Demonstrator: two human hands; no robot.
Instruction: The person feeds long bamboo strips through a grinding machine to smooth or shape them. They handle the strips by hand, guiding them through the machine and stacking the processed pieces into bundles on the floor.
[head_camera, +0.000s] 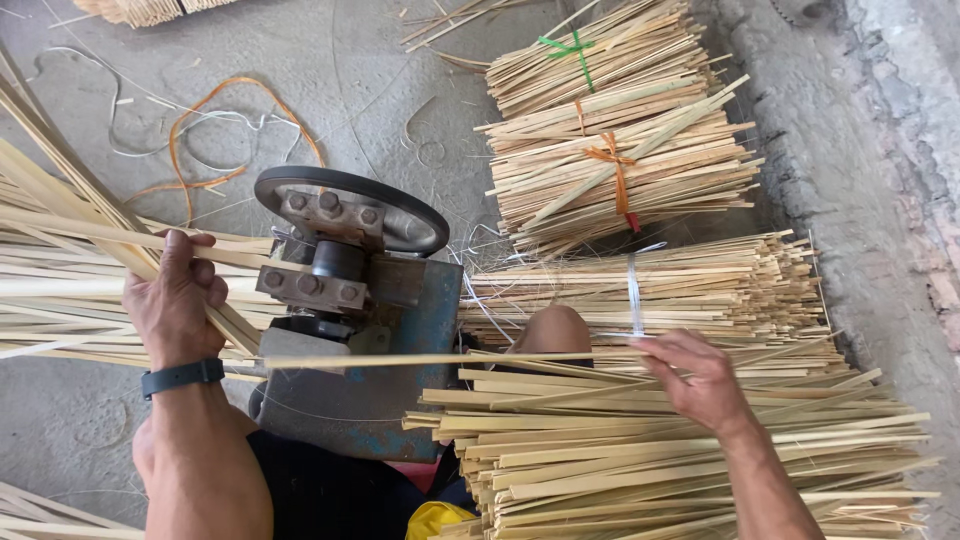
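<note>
My left hand (172, 300) grips pale, flat bamboo strips (70, 262) beside the splitting machine (350, 300). My right hand (700, 380) pinches one thin, straight strip (450, 358) running through it.

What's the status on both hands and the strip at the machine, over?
Left hand gripping bamboo strips. Right hand pinching a single strip laid across the blue machine. Nothing blocking.
</note>
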